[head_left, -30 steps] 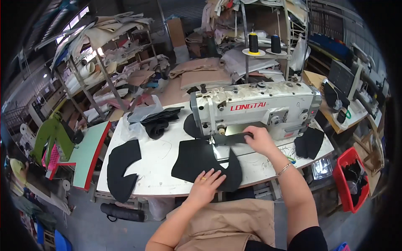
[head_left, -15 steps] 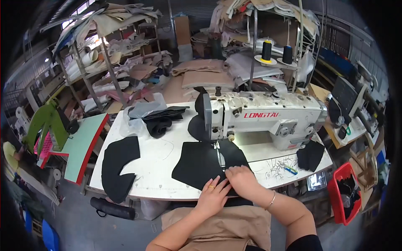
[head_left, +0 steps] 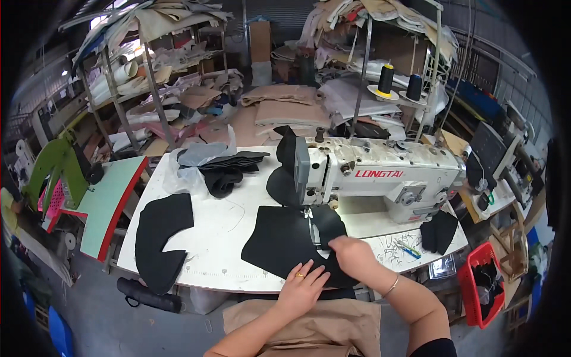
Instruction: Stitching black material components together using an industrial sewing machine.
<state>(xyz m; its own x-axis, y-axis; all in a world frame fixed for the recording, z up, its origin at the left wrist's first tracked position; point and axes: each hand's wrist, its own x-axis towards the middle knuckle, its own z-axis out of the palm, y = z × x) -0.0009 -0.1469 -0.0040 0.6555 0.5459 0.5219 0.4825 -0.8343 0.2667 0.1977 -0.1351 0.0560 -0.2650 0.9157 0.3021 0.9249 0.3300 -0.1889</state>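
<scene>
A black fabric piece (head_left: 275, 241) lies under the presser foot (head_left: 308, 215) of a white sewing machine (head_left: 380, 178), with a narrow light opening showing to the right of its middle. My left hand (head_left: 301, 288) rests flat on the fabric's near edge, fingers a little apart, a ring on one. My right hand (head_left: 355, 257) has its fingers curled and pressed together on the fabric's right edge, beside the opening. Its fingertips are partly hidden. Left of the work, a C-shaped black fabric piece (head_left: 159, 235) lies flat.
Folded black pieces (head_left: 238, 162) sit by a clear plastic bag (head_left: 189, 177) on the white table (head_left: 217, 235). Thread snips (head_left: 409, 250), thread scraps and a black piece (head_left: 439, 232) lie at right. A red basket (head_left: 466, 279) stands beyond the table's right edge.
My right hand has moved apart from my left, toward the fabric's right edge. The opening in the fabric shows more. My left hand stays on the near edge. The view has shifted slightly.
</scene>
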